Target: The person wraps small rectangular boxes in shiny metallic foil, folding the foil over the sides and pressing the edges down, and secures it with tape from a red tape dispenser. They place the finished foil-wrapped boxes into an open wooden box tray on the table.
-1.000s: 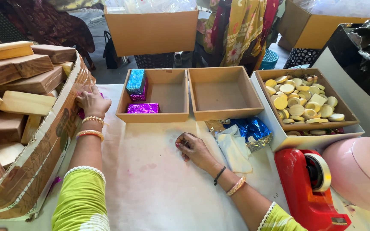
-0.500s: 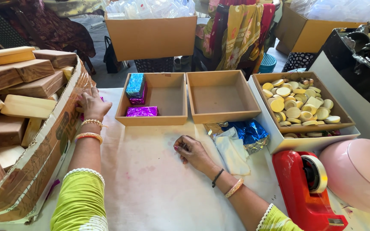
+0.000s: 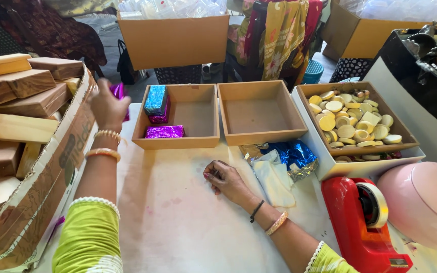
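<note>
Shiny magenta foil sheet: crinkled, only edges show past your left hand, which is raised beside the big cardboard carton of tan soap bars, fingers closed on the foil. Half a second ago that hand lay flat on the carton rim with no foil showing; now it is lifted and holding it.

Your right hand rests on the white table cover, fingers curled loosely, gripping nothing visible, unchanged.

Just beyond: shallow brown cardboard tray holding blue and magenta wrapped bars, an identical tray beside it. To the right, crumpled blue foil, box of round yellow soaps, red tape dispenser.
</note>
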